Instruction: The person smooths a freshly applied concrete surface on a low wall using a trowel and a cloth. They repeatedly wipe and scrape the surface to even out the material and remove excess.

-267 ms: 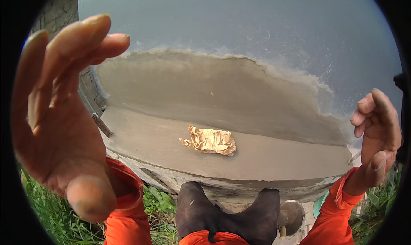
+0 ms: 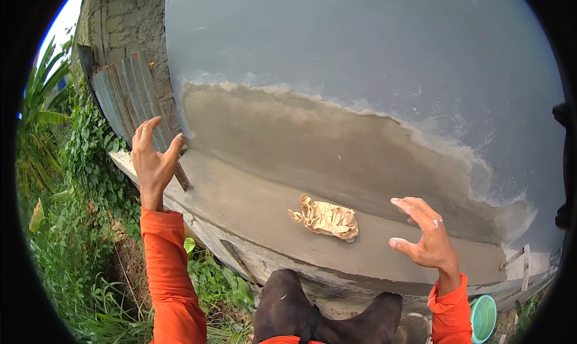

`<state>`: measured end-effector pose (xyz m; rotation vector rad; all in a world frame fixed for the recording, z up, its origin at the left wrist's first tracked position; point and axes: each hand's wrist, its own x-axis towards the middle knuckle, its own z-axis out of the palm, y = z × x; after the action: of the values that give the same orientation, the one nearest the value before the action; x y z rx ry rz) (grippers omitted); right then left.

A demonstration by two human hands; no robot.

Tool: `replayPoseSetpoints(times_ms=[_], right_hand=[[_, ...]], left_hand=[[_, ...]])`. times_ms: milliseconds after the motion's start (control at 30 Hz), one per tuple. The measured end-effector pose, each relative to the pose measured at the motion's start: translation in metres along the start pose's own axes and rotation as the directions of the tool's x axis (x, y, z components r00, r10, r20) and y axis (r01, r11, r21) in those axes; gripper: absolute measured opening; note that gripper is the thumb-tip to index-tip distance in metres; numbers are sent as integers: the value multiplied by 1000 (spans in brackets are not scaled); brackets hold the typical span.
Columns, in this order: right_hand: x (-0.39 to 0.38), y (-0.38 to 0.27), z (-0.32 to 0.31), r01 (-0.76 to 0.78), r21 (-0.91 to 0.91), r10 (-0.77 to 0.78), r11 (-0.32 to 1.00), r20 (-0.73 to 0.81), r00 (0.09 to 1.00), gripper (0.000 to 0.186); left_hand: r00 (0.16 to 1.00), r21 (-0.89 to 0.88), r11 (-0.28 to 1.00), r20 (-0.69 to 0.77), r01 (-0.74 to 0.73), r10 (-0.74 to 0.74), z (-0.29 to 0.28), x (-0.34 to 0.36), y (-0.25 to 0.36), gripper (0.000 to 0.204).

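Evidently, the step in hand is an empty-handed one: both arms reach out ahead of the person, and neither hand grips anything. The left hand (image 2: 153, 165) hangs by the left end of the concrete ledge (image 2: 249, 203), near a narrow brown strip (image 2: 183, 178), its thumb and fingers spread apart and lightly curved. The right hand (image 2: 430, 240) hovers over the right part of the ledge, with a wide gap between thumb and fingers. The crumpled brown paper (image 2: 328, 218) lies on the ledge between the two, left of the right hand and well apart from the left one; no finger touches it. On the far side, a rough-edged cement patch (image 2: 288, 141) spreads across the foot of the blue-grey wall (image 2: 360, 49). A corrugated metal sheet (image 2: 125, 93) leans at the far left, and a green basin (image 2: 484, 319) sits at the near right, just beside the orange sleeve (image 2: 451, 314). From this posture, any move on the paper would call for the right hand to come down and leftward, then bring thumb and fingers together on the folds. The paper looks light, so a gentle pinch should do, though the view does not tell whether anything is inside.
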<state>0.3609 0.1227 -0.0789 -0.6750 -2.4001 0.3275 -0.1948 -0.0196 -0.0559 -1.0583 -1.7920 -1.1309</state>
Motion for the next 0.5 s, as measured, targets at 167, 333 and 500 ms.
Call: replayPoseSetpoints(times_ms=[167, 333, 500], right_hand=[[40, 27, 124, 127, -215, -63, 968, 282, 957, 81], [67, 42, 197, 146, -408, 27, 901, 389, 921, 71], [88, 43, 199, 128, -359, 8, 925, 356, 934, 51]], left_hand=[[943, 162, 938, 86, 307, -323, 75, -3, -107, 98], [768, -120, 819, 444, 562, -461, 115, -4, -150, 58], [659, -266, 626, 506, 733, -557, 145, -15, -161, 42]])
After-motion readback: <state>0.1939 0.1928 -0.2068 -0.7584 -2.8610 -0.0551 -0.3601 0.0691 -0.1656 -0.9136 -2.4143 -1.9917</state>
